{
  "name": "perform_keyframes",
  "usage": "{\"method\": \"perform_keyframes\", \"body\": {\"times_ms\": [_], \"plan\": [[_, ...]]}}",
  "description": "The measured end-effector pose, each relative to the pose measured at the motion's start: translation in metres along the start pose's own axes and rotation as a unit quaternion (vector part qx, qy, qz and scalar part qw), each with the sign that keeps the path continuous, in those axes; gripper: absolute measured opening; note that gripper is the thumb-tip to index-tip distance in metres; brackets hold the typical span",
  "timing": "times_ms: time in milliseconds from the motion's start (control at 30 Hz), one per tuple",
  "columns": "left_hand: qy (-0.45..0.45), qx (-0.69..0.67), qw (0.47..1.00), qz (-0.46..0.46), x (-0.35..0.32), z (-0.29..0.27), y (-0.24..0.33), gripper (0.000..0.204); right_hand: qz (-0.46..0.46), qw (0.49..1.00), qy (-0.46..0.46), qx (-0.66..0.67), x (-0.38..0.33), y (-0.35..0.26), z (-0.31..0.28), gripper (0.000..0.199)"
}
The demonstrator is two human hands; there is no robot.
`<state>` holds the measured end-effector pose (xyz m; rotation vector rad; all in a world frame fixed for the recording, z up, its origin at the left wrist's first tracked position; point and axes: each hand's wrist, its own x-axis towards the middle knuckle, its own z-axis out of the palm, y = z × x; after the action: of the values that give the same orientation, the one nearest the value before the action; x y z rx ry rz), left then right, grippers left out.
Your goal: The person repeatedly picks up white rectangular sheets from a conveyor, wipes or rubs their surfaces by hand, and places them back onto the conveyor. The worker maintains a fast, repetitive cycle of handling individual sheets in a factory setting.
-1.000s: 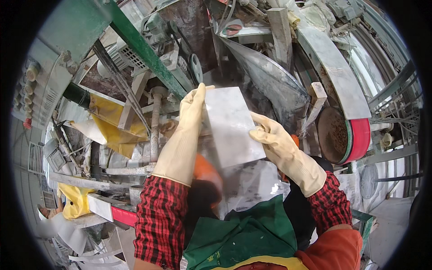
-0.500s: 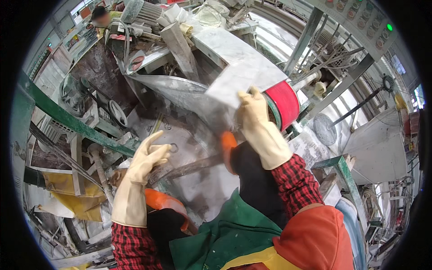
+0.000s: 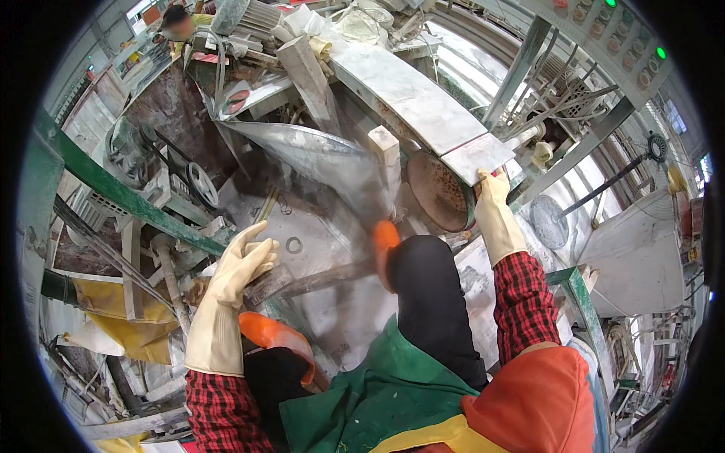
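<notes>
White slab [image 3: 477, 158] moved right, flat above rusty wheel [image 3: 436, 190], end to end with longer slab [image 3: 411, 94]; our right hand [image 3: 495, 200] touches near edge, fingers clamped or not we can't tell, weight seemingly borne below; left hand [image 3: 240, 266] empty, fingers apart

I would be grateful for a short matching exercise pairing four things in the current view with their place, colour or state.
1. Left hand
2. Right hand
3. Apron
4. Trousers

A. Black
B. Holding nothing
C. At the edge of the small pale slab
D. Green

Pairs: 1-B, 2-C, 3-D, 4-A.
</notes>
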<state>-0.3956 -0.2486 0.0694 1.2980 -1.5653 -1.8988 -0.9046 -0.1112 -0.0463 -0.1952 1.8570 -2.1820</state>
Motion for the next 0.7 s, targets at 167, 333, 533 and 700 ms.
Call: {"method": "perform_keyframes", "body": {"times_ms": [167,333,533,700], "plan": [[0.002,0.017,1.000,-0.003,0.006,0.000,-0.001,0.063,-0.023,0.998,0.004,-0.065,0.016,0.011,0.001,0.027],[0.001,0.035,0.999,-0.011,0.004,-0.002,0.003,0.066,-0.008,0.996,-0.045,-0.081,0.024,0.022,-0.002,0.027],[-0.010,0.029,0.999,-0.012,0.012,-0.004,-0.010,0.066,-0.012,0.947,-0.080,-0.312,0.032,0.019,-0.013,0.038],[0.022,0.033,0.999,0.022,-0.001,-0.005,0.009,0.053,0.029,0.911,-0.115,-0.395,0.022,-0.028,-0.004,0.043]]}}
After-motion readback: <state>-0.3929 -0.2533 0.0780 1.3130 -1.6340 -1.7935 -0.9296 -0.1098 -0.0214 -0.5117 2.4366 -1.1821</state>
